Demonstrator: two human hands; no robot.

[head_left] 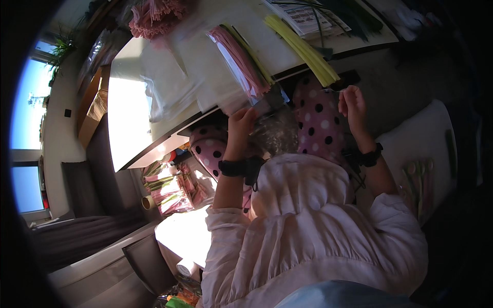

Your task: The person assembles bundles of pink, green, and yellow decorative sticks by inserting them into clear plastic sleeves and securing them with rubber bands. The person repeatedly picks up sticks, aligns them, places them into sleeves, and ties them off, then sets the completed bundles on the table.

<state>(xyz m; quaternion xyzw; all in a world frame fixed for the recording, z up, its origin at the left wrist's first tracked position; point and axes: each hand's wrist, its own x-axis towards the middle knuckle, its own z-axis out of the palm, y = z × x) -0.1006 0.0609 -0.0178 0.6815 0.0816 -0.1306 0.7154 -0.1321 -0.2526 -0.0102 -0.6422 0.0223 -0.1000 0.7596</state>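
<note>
Sunlit white counter (154, 113), tilted in view, carries clear plastic sleeves, a pink stem bundle (239, 59) and a yellow-green bundle (303, 49); a printed sheet (308, 18) lies at its far edge. Left hand (240, 123) grips the corner of a crinkled clear bag (275, 131) over the polka-dot lap. Right hand (352, 102), near the counter's edge, pinches a thin stem (333, 91).

Pink trousers (319, 115) black-dotted; yellow-green strips (303, 49); pink strips (239, 59); white table (169, 92).

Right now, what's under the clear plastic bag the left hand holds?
Under the clear plastic bag in the left hand: pink polka-dot fabric on the lap. Glare hides what the bag holds.
</note>
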